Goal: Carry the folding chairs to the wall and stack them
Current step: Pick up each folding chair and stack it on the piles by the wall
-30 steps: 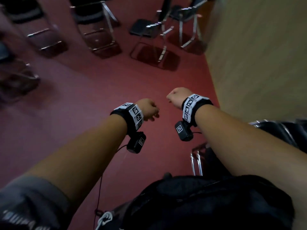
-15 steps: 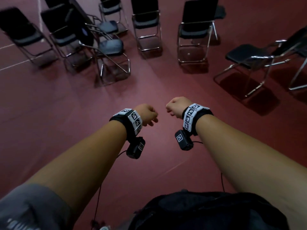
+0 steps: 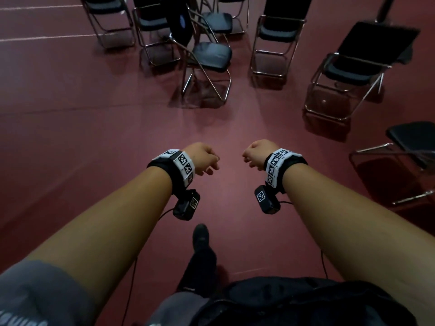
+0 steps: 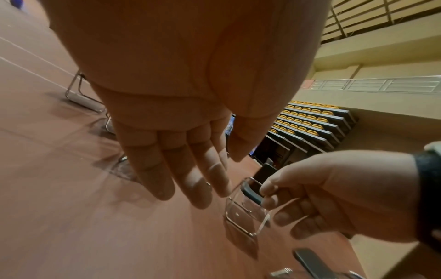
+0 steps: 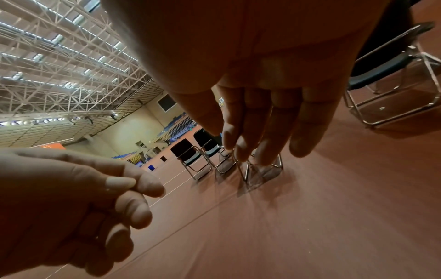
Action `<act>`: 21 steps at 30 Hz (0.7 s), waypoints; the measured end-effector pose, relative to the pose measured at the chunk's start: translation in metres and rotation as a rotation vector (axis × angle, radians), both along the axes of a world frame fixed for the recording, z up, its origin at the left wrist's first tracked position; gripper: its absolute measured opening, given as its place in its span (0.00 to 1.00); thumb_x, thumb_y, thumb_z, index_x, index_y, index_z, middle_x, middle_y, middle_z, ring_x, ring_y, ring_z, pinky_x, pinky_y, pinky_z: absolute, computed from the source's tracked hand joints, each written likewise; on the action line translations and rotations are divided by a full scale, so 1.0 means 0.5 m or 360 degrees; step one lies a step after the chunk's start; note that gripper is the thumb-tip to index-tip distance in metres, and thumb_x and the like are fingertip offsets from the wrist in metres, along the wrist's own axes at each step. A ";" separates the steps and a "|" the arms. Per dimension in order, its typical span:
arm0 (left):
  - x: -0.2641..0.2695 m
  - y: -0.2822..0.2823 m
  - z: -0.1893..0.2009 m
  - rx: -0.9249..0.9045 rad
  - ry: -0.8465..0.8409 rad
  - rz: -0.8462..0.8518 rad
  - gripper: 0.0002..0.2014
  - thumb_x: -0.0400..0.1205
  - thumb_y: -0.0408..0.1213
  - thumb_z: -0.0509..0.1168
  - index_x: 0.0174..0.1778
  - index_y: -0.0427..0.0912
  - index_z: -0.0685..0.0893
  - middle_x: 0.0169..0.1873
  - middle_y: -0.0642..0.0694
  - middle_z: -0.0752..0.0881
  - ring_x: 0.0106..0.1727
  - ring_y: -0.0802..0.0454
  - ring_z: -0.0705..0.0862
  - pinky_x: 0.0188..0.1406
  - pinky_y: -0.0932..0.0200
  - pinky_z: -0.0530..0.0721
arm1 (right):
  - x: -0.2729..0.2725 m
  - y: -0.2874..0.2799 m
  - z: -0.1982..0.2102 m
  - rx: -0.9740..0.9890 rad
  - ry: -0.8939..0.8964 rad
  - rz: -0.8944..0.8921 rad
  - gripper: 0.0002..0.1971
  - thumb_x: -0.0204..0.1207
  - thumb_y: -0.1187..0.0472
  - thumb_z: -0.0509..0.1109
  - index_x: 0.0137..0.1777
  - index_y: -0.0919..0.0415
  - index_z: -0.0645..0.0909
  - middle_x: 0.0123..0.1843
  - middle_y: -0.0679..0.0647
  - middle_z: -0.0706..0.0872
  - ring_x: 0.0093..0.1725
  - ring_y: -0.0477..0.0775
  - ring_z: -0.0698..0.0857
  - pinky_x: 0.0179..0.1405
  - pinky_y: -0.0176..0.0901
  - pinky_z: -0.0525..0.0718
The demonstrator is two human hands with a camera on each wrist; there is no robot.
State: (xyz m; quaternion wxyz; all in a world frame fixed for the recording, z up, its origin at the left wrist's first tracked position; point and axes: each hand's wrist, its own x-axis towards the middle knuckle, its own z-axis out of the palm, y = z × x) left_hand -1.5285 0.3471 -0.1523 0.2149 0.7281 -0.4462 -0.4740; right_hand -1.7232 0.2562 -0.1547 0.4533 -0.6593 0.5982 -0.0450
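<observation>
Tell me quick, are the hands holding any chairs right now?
Left hand: open, fingers hang loosely, holding nothing.
Right hand: open, fingers loosely curled, holding nothing.

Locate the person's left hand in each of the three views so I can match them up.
Head: left hand, just left of centre, loosely curled, empty.
Left wrist: fills the top centre, fingers pointing down.
Right wrist: lower left corner.
Shared landmark: the right hand, beside it in all three.
</observation>
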 end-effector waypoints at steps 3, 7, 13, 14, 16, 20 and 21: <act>0.090 -0.106 -0.012 0.0011 0.0013 0.0043 0.05 0.87 0.32 0.64 0.50 0.41 0.86 0.37 0.49 0.93 0.36 0.47 0.91 0.33 0.60 0.81 | 0.093 -0.111 0.001 0.0010 0.0037 0.0061 0.10 0.83 0.62 0.69 0.47 0.65 0.91 0.49 0.63 0.95 0.53 0.68 0.94 0.38 0.47 0.84; 0.198 -0.276 -0.003 0.0006 0.0015 0.0079 0.06 0.87 0.32 0.63 0.47 0.42 0.85 0.38 0.49 0.93 0.36 0.47 0.91 0.35 0.58 0.82 | 0.211 -0.265 0.020 -0.0038 0.0151 0.0133 0.10 0.81 0.60 0.71 0.44 0.62 0.92 0.47 0.62 0.95 0.50 0.67 0.95 0.34 0.45 0.84; 0.322 -0.489 0.040 -0.0040 0.0022 0.0076 0.07 0.86 0.32 0.62 0.47 0.42 0.86 0.37 0.50 0.93 0.35 0.48 0.90 0.37 0.56 0.81 | 0.343 -0.486 0.057 -0.0114 0.0155 0.0154 0.11 0.80 0.59 0.70 0.40 0.59 0.91 0.43 0.56 0.96 0.46 0.61 0.95 0.43 0.52 0.91; 0.341 -0.523 0.044 -0.0040 0.0020 0.0077 0.07 0.86 0.32 0.62 0.46 0.42 0.86 0.37 0.50 0.93 0.35 0.48 0.91 0.37 0.56 0.81 | 0.363 -0.523 0.057 -0.0112 0.0151 0.0158 0.11 0.80 0.58 0.70 0.40 0.58 0.91 0.42 0.56 0.95 0.46 0.61 0.95 0.44 0.53 0.92; 0.377 -0.594 0.044 -0.0027 0.0015 0.0079 0.07 0.86 0.32 0.62 0.46 0.43 0.86 0.37 0.49 0.93 0.35 0.47 0.91 0.36 0.57 0.81 | 0.399 -0.596 0.053 -0.0102 0.0144 0.0173 0.11 0.79 0.58 0.69 0.39 0.57 0.91 0.41 0.55 0.95 0.45 0.60 0.95 0.40 0.50 0.90; 0.438 -0.740 0.030 0.0003 -0.0009 0.0084 0.08 0.85 0.32 0.62 0.45 0.45 0.85 0.38 0.49 0.93 0.34 0.48 0.90 0.33 0.59 0.80 | 0.470 -0.760 0.031 -0.0081 0.0116 0.0196 0.12 0.79 0.58 0.69 0.38 0.58 0.91 0.40 0.55 0.95 0.45 0.60 0.95 0.37 0.47 0.86; 0.452 -0.784 0.024 0.0010 -0.0015 0.0091 0.08 0.85 0.32 0.62 0.44 0.45 0.85 0.38 0.49 0.93 0.34 0.48 0.90 0.33 0.60 0.80 | 0.490 -0.811 0.021 -0.0051 0.0088 0.0188 0.12 0.79 0.58 0.69 0.38 0.59 0.92 0.41 0.57 0.95 0.46 0.62 0.95 0.35 0.46 0.85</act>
